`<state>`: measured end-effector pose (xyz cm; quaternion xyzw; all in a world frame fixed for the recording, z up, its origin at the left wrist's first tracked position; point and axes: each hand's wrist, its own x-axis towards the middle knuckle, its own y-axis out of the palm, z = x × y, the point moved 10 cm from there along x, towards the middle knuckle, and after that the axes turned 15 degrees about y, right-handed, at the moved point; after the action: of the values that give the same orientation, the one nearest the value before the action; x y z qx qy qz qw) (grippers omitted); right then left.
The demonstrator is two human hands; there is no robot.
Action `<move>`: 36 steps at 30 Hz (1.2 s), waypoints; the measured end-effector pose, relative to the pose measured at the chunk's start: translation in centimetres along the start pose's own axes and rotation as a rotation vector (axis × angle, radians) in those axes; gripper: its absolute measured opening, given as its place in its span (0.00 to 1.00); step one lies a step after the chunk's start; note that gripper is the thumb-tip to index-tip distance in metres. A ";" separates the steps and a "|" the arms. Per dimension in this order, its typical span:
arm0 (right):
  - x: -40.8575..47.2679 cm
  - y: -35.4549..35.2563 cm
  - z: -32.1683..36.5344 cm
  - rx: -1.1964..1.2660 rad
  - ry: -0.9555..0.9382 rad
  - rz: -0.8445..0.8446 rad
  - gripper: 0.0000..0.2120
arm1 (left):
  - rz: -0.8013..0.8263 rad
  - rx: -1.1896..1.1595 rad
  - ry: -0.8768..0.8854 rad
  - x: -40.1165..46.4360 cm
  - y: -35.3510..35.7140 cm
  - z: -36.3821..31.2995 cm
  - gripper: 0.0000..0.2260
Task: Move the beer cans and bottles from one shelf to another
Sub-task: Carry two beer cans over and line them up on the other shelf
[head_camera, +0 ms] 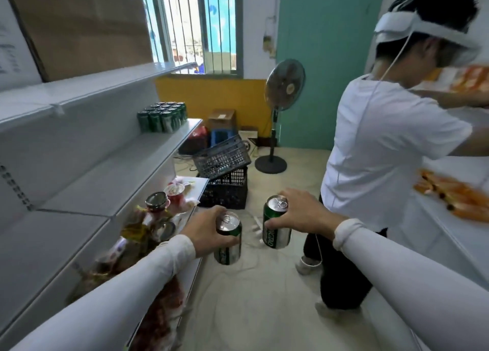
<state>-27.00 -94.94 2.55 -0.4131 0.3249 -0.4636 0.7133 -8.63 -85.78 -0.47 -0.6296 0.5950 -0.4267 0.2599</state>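
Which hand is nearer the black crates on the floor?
Left. The left hand, gripping a green can, sits just below the black crates; the right hand, holding another can, is off to their right.

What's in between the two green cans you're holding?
Nothing. The head view shows only a gap of pale floor between the left hand's can and the right hand's can.

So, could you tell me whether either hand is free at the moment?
No, the left hand grips one green can and the right hand grips another green can.
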 end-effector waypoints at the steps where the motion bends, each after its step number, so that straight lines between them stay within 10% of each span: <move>1: 1.8 0.1 -0.6 -0.004 0.012 0.006 0.29 | 0.011 0.002 0.007 1.9 0.6 0.7 0.32; 21: 46.1 -4.1 4.3 -0.075 -0.092 0.014 0.35 | -0.093 0.024 -0.023 40.2 -3.6 20.6 0.30; 36: 67.5 7.6 26.3 -0.041 -0.628 0.396 0.34 | -0.432 0.079 -0.592 40.6 -14.7 39.7 0.29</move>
<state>22.48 -148.37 2.14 -0.4787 0.1732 -0.1607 0.8456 29.83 -130.07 1.16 -0.8264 0.3304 -0.2936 0.3490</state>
